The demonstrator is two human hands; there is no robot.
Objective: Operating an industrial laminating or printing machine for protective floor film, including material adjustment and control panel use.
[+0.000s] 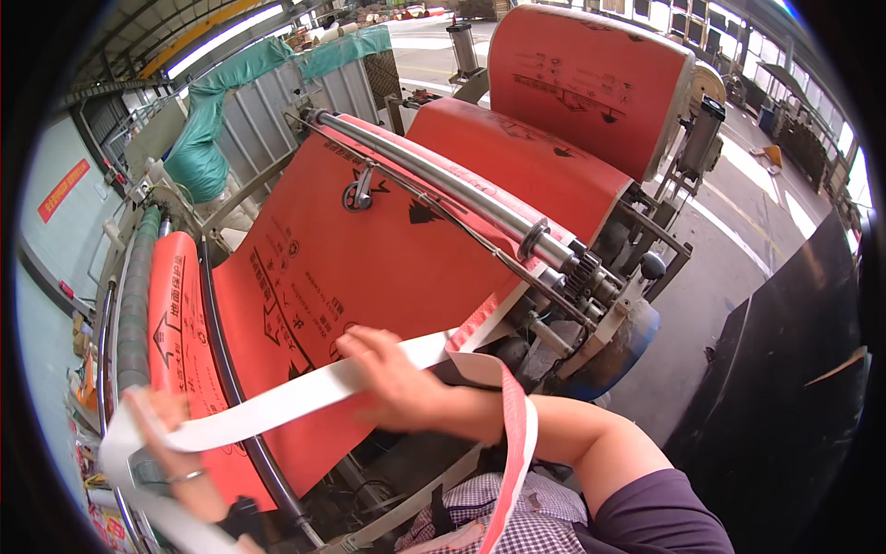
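Long white strip (268, 407) goes from 8 o'clock to mid. L hand (161, 421) (blurry!) is by its bend, 8 o'clock; R hand (399, 386) is on it, approx. 7. Can't tell if either grips. Big red roll (591, 74), 1 o'clock.

dark purple short sleeve (660, 517) | checked garment (552, 533) | bracelet (187, 476), seemingly metal, blurred

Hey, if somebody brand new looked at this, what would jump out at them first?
Most likely the broad, black-printed red sheet spread across the middle of the view, with the fat red roll beyond it at the upper right. Next, probably, the long white strip crossing in front of the sheet, between the blurred left hand at lower left and the right hand near the centre.
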